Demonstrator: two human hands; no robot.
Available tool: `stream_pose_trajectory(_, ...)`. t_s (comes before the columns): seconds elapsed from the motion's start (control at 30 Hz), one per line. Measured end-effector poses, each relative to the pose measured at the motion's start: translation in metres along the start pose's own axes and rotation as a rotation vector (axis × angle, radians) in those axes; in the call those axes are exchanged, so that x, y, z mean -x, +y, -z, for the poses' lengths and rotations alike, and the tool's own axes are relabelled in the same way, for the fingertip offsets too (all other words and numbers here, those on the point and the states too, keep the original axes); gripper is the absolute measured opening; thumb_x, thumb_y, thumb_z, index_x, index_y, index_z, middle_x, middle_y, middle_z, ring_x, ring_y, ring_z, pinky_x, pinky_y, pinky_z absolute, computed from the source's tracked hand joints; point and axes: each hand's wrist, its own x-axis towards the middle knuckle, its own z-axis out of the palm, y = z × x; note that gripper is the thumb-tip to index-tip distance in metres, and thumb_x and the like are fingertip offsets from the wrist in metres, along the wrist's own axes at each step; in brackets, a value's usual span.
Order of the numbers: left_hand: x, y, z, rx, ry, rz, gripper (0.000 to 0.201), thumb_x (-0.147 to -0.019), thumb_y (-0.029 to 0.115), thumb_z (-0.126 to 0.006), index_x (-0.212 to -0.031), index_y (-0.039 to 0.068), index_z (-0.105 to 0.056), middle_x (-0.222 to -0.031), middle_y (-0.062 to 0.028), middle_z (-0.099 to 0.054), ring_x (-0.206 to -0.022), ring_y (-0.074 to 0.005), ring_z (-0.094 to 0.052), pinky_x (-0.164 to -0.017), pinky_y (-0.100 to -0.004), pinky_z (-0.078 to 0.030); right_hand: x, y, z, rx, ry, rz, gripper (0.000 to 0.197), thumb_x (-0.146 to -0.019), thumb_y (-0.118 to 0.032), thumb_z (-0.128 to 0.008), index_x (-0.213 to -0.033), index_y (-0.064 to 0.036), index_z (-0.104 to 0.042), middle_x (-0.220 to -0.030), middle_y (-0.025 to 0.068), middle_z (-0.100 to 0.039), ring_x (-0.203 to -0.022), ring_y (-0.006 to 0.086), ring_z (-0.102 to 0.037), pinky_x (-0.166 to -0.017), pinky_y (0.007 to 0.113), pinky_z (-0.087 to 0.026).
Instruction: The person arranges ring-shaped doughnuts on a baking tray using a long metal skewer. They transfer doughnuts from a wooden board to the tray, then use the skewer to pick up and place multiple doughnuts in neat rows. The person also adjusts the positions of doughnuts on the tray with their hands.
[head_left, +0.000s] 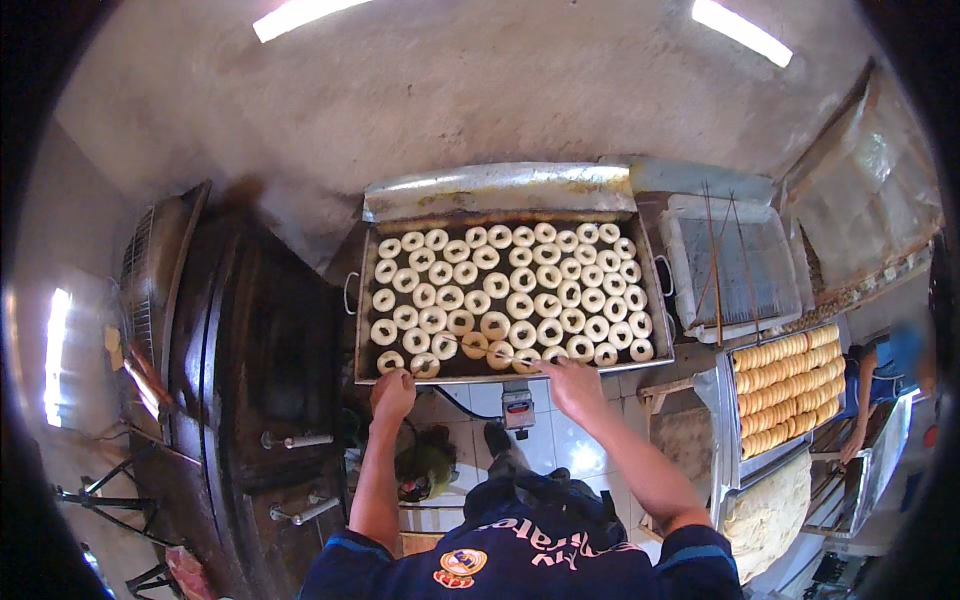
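Note:
A wide rectangular metal fryer (650,290) in front of me is full of pale ring doughnuts (521,305), crowded in rows over dark oil. A few near the front are more golden. At the front rim, right of the middle, my right hand (572,388) is closed on a thin stick (500,351), which reaches leftward over the front doughnuts. My left hand (393,395) is closed by the fryer's front left corner, close to the front doughnuts. Whatever its fingers hold, if anything, is too small to make out.
Right of the fryer stands a draining tray (745,270) with thin sticks across it. Nearer, another tray holds rows of golden doughnuts (790,385). Dough (770,510) lies below it. A co-worker's arm (860,410) is at far right. A dark oven (270,350) stands at left.

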Motion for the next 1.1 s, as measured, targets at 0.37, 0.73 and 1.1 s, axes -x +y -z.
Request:
stream_pose_trajectory(0.37,-0.019,-0.031,0.021,-0.264,-0.125,0.021,0.031,-0.106,0.029,-0.061,-0.122,0.006,-0.075,-0.119,-0.0232,-0.078,-0.110,-0.0471,-0.075,-0.097,-0.0587,-0.059,0.032,-0.010,0.000,-0.052,-0.038,-0.173,0.049,-0.092,-0.013,-0.067,-0.139,-0.0260,-0.075,-0.099,0.0171,-0.077,-0.089,0.0404,-0.079,-0.077,0.054,-0.064)
stream_pose_trajectory(0.73,0.058,0.102,-0.031,0.676,0.121,-0.074,0.022,-0.113,0.014,-0.061,-0.126,-0.002,-0.069,-0.098,-0.0124,-0.072,-0.091,-0.0219,-0.064,-0.085,-0.0363,-0.053,0.126,0.146,0.021,0.068,0.070,-0.699,0.053,-0.096,-0.013,-0.063,-0.145,-0.0318,-0.073,-0.104,0.0184,-0.080,-0.090,0.0398,-0.079,-0.077,0.055,-0.065)
stream_pose_trajectory(1.1,0.113,0.161,-0.033,0.883,0.084,-0.038,0.027,-0.113,0.014,-0.056,-0.124,-0.005,-0.071,-0.109,-0.0118,-0.073,-0.101,-0.0202,-0.062,-0.096,-0.0343,-0.050,0.072,0.180,0.049,0.266,-0.008,-0.489,0.026,-0.097,-0.015,-0.064,-0.117,-0.0157,-0.080,-0.102,0.0142,-0.082,-0.094,0.0359,-0.082,-0.078,0.054,-0.065)
